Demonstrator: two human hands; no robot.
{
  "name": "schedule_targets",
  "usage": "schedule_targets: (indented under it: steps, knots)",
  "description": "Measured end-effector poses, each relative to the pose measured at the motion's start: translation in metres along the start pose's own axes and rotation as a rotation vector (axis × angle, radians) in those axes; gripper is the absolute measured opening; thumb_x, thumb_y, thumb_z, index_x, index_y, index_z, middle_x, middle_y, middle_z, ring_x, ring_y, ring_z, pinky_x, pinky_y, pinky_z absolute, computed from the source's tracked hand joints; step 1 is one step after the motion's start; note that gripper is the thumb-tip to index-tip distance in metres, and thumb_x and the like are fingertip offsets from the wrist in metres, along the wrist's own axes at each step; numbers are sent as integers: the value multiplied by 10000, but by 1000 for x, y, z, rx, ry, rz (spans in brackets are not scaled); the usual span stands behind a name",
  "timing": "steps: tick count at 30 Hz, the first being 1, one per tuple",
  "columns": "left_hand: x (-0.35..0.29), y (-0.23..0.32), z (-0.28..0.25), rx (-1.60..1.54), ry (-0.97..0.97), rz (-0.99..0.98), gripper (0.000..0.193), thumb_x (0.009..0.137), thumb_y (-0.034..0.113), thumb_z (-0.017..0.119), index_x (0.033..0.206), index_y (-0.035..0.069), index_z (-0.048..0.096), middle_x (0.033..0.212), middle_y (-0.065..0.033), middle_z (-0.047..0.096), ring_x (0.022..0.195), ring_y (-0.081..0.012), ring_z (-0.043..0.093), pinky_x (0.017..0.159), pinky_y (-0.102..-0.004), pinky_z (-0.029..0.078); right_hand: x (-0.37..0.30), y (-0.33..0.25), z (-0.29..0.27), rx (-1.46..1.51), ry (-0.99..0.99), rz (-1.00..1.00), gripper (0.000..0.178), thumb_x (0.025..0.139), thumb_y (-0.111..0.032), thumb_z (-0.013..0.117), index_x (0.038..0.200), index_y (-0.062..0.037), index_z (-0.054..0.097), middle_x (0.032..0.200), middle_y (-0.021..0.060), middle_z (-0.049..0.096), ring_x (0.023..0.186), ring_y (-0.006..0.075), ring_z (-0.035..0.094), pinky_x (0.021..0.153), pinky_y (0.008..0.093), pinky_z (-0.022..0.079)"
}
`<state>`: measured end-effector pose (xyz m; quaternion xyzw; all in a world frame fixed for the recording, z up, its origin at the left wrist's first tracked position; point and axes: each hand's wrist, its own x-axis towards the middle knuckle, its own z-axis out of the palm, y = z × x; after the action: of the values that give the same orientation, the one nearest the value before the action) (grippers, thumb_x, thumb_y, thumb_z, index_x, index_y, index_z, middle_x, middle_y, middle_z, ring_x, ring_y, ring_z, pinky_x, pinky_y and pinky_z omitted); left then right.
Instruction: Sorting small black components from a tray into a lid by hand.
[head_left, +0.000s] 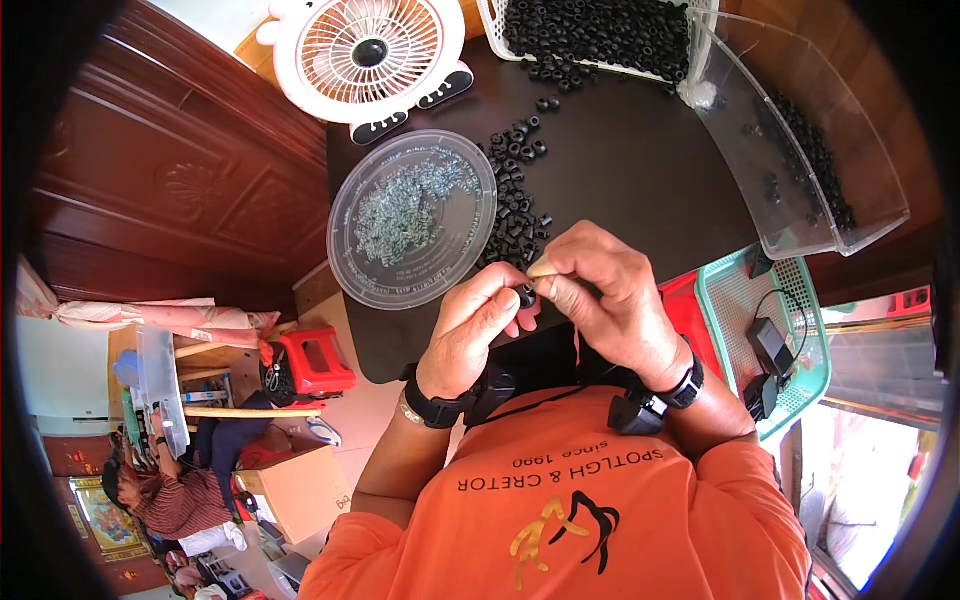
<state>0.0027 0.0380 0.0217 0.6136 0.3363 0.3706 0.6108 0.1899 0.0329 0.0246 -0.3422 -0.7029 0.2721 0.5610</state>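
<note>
Over the near edge of the dark table my two hands meet at their fingertips. My left hand [466, 325] is closed around a small black hollow plastic piece [527, 297], partly hidden by the fingers. My right hand [612, 295] pinches with thumb and forefinger right above that piece; anything in the pinch is too small to make out. Just beyond my hands lies a loose pile of similar black plastic pieces [512, 205]. To its left is a round clear lid [462, 252] bearing many tiny shiny pale pieces [400, 215], perhaps springs.
A white fan [345, 25] stands at the table's far left. At the far side are a white basket [492, 32] full of black pieces and a clear bin [740, 150]. A green basket [822, 372] with adapters sits right. A red stool [320, 362] and another person [185, 505] are left.
</note>
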Motion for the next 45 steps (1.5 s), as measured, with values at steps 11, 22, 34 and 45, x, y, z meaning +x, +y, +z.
schedule_targets:
  steps: [11,22,34,45]
  knots:
    - [-15,-10,-8,48,-16,-64,375,983,328,476,979,-40,546,815,-70,582,712,-131,571,649,-245,449,-6,-7,4,-193,-157,-26,106,767,-16,677,865,-41,647,820,74,614,754,271,597,662,358,498]
    - [-35,-27,8,-389,70,-92,315,992,301,453,1051,5,541,804,-29,574,714,-111,564,649,-233,456,-10,-10,21,-390,-211,-204,309,739,-113,730,1036,-53,668,945,64,634,820,242,614,715,347,523]
    - [-34,-32,-12,-559,160,-47,312,960,301,477,1020,-2,520,765,-75,552,665,-184,558,600,-274,431,39,41,-12,-669,-335,37,152,759,-84,665,906,-52,683,858,83,627,841,288,596,746,382,497]
    - [-33,-34,-13,-627,155,-24,284,962,272,459,1016,-1,518,808,-96,567,687,-198,567,617,-288,440,38,47,-6,-626,-281,89,133,777,-55,666,905,-28,637,867,98,619,786,238,608,723,337,500]
